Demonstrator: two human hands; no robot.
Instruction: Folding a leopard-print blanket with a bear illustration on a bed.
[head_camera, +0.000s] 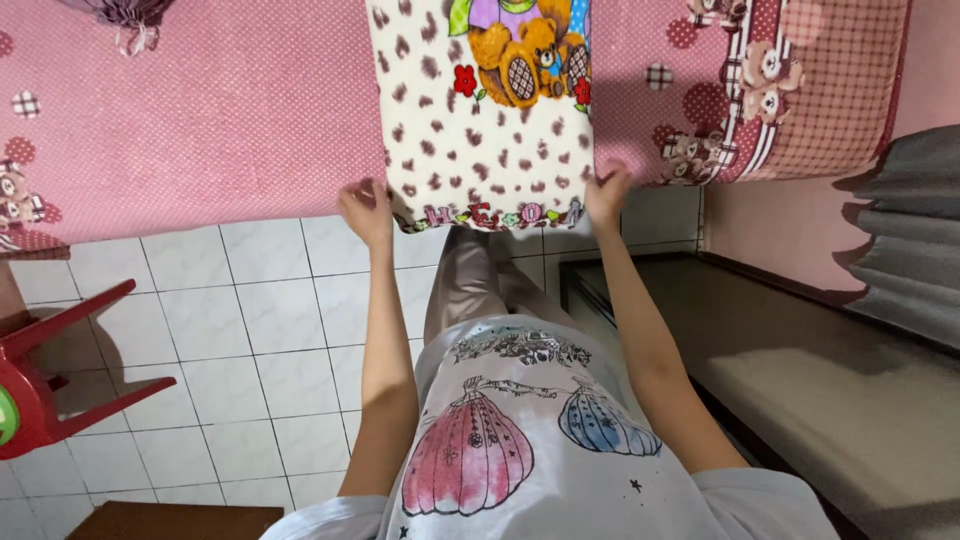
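A cream blanket (480, 120) with brown spots and a teddy-bear picture lies on a pink dotted bed (220, 110), its near edge hanging over the bed's side. My left hand (366, 210) grips the blanket's near left corner. My right hand (606, 195) grips the near right corner. Both arms reach straight forward from my body, which wears a light shirt with dress prints.
A red plastic stool (40, 390) stands on the white tiled floor (240, 340) at the left. A dark low bench or ledge (800, 370) runs along the right. Grey fabric (915, 240) hangs at the far right. A brown wooden piece (170, 520) sits at the bottom left.
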